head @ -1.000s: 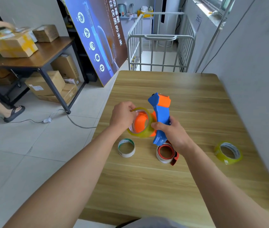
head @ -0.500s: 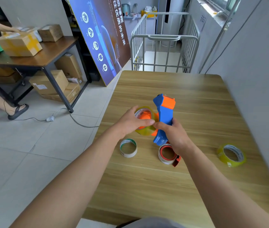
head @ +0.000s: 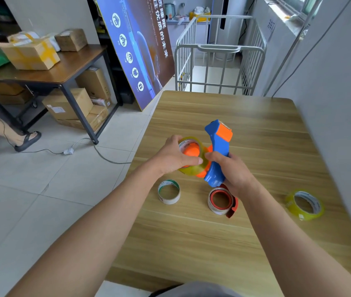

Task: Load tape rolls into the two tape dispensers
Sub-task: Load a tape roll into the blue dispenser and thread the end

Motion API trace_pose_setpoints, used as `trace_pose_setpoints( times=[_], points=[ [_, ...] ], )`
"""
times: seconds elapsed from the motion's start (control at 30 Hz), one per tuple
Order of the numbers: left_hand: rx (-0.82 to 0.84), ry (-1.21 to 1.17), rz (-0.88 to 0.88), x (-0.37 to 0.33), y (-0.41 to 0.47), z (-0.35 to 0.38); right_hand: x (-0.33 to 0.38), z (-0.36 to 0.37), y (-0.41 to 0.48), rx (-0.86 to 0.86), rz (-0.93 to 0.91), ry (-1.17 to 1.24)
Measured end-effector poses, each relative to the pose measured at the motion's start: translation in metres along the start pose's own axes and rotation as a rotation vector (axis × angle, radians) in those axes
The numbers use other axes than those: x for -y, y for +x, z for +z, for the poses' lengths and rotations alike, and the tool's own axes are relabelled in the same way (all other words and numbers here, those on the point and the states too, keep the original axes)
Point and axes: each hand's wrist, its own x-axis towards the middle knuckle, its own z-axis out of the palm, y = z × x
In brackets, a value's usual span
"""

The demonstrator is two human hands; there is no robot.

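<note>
Above the wooden table (head: 256, 129), my right hand (head: 232, 170) grips the handle of a blue and orange tape dispenser (head: 218, 146), held upright. A yellowish clear tape roll (head: 194, 170) sits around the dispenser's orange hub (head: 191, 151), and my left hand (head: 172, 157) is closed over that roll from the left. On the table lie a white roll with a green inner rim (head: 168, 191), a red-cored roll (head: 220, 200) sitting in a red dispenser (head: 233, 209) that is mostly hidden, and a second yellowish roll (head: 304, 204) at the right.
A grey wall (head: 331, 93) runs along the table's right side. A metal cage trolley (head: 219, 61) stands beyond the far edge. To the left are tiled floor, a leaning poster board (head: 136, 46), and a desk (head: 48, 71) with cardboard boxes where another person stands.
My left hand has pushed the yellowish roll further onto the orange hub and now covers more of it. The dispenser stayed in my right hand. The camera view shifted slightly.
</note>
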Motion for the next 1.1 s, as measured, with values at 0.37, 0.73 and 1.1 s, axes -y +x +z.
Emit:
trace_pose_setpoints(
  times=[0.37,0.73,1.1],
  points=[
    [0.054,-0.305,-0.292,-0.003,0.004,0.000,-0.002,0.010,-0.003,-0.055,-0.178,-0.155],
    [0.100,-0.226,-0.315,-0.005,0.000,-0.004,0.008,0.011,-0.001,-0.011,-0.045,-0.081],
    [0.166,-0.192,-0.301,-0.002,-0.006,-0.005,0.006,0.015,-0.002,0.054,0.029,0.103]
  ],
)
